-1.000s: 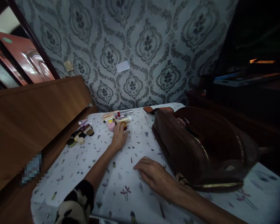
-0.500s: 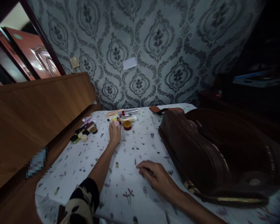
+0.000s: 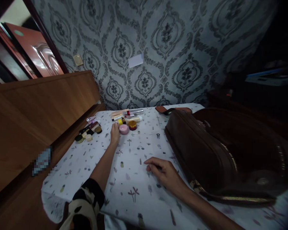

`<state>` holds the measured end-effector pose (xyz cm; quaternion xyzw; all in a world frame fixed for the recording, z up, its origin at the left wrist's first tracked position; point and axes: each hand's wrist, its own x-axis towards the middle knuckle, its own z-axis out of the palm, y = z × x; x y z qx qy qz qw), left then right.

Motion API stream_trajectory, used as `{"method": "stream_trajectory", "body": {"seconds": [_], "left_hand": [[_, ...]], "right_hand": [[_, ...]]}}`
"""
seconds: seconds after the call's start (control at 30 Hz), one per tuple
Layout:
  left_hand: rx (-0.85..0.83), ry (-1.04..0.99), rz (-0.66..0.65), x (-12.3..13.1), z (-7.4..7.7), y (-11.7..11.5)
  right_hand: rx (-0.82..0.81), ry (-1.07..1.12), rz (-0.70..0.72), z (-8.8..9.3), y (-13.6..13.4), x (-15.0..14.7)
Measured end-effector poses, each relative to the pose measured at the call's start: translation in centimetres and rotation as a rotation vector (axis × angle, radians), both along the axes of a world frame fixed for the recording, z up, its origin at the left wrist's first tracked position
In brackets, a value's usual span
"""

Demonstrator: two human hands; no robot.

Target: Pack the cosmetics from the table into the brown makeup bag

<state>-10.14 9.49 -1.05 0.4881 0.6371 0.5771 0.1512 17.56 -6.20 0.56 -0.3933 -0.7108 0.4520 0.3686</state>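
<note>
My left hand (image 3: 115,133) reaches to the far part of the cloth-covered table, just left of a round pink jar (image 3: 124,129). Its fingers point forward beside the jar, apart from it, and appear to hold nothing. To the jar's right stands a jar with a gold lid (image 3: 132,125). Behind are a yellow item (image 3: 120,122), a pale tube (image 3: 135,119) and a silver tube (image 3: 136,111). My right hand (image 3: 164,174) hovers low at the middle of the table, loosely bent with the index finger out, holding nothing.
A large brown leather bag (image 3: 201,153) with an open zip fills the right side. Several small cosmetics, including a dark-lidded jar (image 3: 79,138), lie at the left edge. A wooden board (image 3: 45,95) borders the left; patterned wallpaper (image 3: 166,64) rises behind.
My left hand has come off the pink jar and shifted slightly left, leaving the jar fully visible beside the gold-lidded one. My right hand stays nearly where it was. The view has tilted a little.
</note>
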Motion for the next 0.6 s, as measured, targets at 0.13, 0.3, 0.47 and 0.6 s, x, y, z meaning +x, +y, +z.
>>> {"method": "stream_trajectory", "body": {"seconds": [0.13,0.3,0.47,0.6], "left_hand": [[0.010,-0.058,0.004,0.2,0.2,-0.5],[0.021,-0.021,-0.116,1.0,0.6,-1.3],[0.007,0.187,-0.334,3.1,1.5,-2.6],[-0.046,0.364,-0.400,3.7,1.9,-3.5]], "right_hand": [[-0.055,0.053,-0.055,-0.6,0.7,0.3],[-0.069,0.103,-0.062,-1.1,1.1,0.4],[-0.058,0.106,-0.088,-1.1,1.1,0.3],[-0.051,0.078,-0.081,-0.7,1.0,0.4]]}}
